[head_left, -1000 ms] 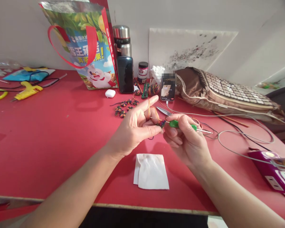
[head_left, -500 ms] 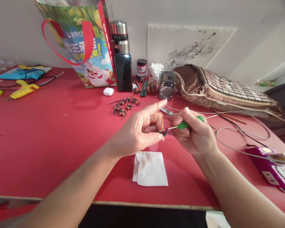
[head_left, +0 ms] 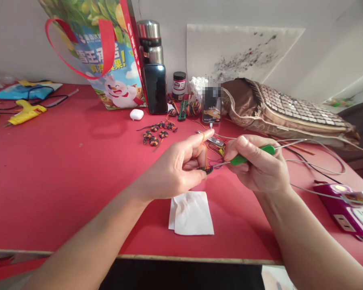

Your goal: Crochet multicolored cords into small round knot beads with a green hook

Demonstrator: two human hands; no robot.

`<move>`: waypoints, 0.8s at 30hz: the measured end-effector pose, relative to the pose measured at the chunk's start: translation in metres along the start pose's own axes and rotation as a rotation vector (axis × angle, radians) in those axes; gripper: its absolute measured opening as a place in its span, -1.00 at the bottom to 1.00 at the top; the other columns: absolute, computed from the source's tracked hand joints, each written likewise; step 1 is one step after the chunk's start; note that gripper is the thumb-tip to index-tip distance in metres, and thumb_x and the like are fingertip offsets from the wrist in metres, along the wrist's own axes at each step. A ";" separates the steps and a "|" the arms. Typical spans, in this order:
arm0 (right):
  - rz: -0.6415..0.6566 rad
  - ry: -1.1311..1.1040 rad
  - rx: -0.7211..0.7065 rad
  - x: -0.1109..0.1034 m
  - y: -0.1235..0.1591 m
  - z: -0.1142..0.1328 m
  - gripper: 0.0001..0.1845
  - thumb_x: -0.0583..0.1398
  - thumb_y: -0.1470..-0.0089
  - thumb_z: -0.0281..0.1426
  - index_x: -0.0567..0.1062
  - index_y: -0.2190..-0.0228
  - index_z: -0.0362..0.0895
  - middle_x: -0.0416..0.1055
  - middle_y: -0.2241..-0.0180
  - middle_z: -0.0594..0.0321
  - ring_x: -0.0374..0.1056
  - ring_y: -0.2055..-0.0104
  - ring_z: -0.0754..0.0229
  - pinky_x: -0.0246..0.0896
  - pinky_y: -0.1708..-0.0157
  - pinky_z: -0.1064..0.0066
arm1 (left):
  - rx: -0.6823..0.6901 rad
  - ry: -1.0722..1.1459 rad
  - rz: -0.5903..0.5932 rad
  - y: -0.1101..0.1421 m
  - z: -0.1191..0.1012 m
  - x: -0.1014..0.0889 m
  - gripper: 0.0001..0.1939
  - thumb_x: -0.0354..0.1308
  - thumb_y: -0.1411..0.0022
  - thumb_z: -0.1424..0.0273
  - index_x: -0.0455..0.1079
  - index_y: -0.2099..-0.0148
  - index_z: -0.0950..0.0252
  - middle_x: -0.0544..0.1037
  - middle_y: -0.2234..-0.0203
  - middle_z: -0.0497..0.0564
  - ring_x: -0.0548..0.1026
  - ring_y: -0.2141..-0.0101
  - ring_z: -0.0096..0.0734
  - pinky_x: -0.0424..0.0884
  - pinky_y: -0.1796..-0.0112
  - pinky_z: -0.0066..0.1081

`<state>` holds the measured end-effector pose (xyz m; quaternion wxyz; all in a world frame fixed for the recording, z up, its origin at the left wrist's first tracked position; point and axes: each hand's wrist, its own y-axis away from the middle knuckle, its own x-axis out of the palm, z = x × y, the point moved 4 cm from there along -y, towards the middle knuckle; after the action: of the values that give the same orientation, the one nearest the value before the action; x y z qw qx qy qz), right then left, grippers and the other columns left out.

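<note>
My left hand pinches a small dark multicoloured crochet piece between thumb and fingers. Orange yarn loops round its raised index finger and runs down to the piece. In my right hand is a crochet hook with a green handle, gripped between thumb and fingers. The hook's thin metal tip points left and reaches close to the crochet piece; whether it sits in a stitch I cannot tell. Several finished round crochet pieces lie on the red table beyond my left hand. Scissors rest behind my hands.
A folded white tissue lies in front of me. Farther back are a phone, a dark phone, a yarn ball, a jar and a shopping bag. A purple power strip and cable lie right.
My right hand has moved right with the hook, drawing its tip away from the left fingers. My left hand stays nearly in place, and the view has shifted slightly.
</note>
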<state>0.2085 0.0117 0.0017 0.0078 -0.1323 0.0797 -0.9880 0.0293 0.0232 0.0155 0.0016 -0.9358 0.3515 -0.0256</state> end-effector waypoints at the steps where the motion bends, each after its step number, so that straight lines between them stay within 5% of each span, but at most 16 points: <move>1: -0.012 0.015 -0.006 0.001 0.000 0.001 -0.59 0.55 -0.05 -0.05 0.72 0.60 -0.06 0.11 0.74 0.35 -0.11 0.68 0.38 -0.34 0.69 0.41 | 0.005 -0.003 -0.004 0.000 0.000 0.000 -0.08 0.30 -0.18 0.57 0.22 -0.57 0.31 0.31 0.41 -0.17 0.23 0.38 -0.46 0.25 0.27 -0.33; 6: -0.061 0.060 -0.034 0.002 0.001 0.006 -0.61 0.58 0.02 -0.06 0.72 0.62 -0.05 0.21 0.75 0.32 -0.05 0.69 0.36 -0.31 0.70 0.40 | 0.008 -0.009 -0.017 -0.002 0.004 -0.003 -0.03 0.30 -0.15 0.59 0.16 -0.59 0.36 0.31 0.42 -0.19 0.21 0.42 -0.49 0.21 0.31 -0.34; 12: -0.079 0.161 -0.123 -0.004 0.007 0.006 -0.67 0.52 -0.13 -0.14 0.74 0.53 -0.08 0.43 0.65 0.26 0.12 0.67 0.35 -0.12 0.70 0.40 | -0.015 -0.040 -0.067 -0.002 0.005 -0.004 0.00 0.28 -0.15 0.61 0.10 -0.60 0.44 0.33 0.44 -0.21 0.24 0.42 -0.49 0.26 0.29 -0.34; 24: -0.147 0.270 -0.142 0.000 0.012 0.008 -0.63 0.47 -0.21 -0.08 0.75 0.51 -0.05 0.41 0.65 0.25 0.16 0.63 0.28 0.06 0.65 0.34 | -0.002 -0.044 -0.131 -0.004 0.004 -0.006 -0.02 0.26 -0.18 0.63 0.06 -0.60 0.49 0.37 0.44 -0.19 0.31 0.39 -0.47 0.28 0.28 -0.33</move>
<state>0.2106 -0.0016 0.0078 -0.0848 -0.0039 0.1397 -0.9866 0.0281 0.0303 0.0112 0.0069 -0.9572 0.2893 -0.0048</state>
